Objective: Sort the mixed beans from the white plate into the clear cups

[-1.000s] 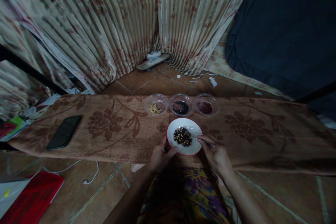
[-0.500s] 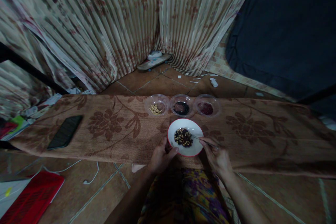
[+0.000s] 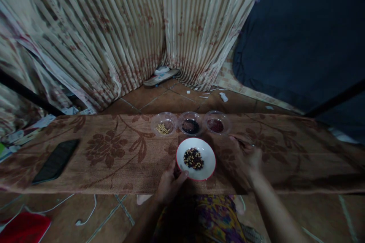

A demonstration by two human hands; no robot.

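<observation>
My left hand (image 3: 169,184) grips the near-left rim of a white bowl (image 3: 209,159) with a red edge, thumb over the rim. In the bowl lies a mix of dark and pale yellow beans (image 3: 194,158). To the right of the bowl, my right hand (image 3: 250,160) is closed on a thin metal spoon (image 3: 245,143), held above the cloth; its far end is blurred. Behind the bowl stand three clear plastic bowls: one with yellow beans (image 3: 162,128), one with black beans (image 3: 194,126) and one with dark red beans (image 3: 215,125).
A brown flowered cloth (image 3: 114,174) covers the long narrow table. A black phone (image 3: 56,160) lies at its left end. Striped curtains (image 3: 128,26) hang behind, with a skateboard (image 3: 161,78) at their foot. A white cable (image 3: 94,209) trails on the tiled floor.
My right hand has lifted the spoon out of the white bowl and moved it to the right, towards the red beans. My left hand stays on the rim. The view has shifted slightly.
</observation>
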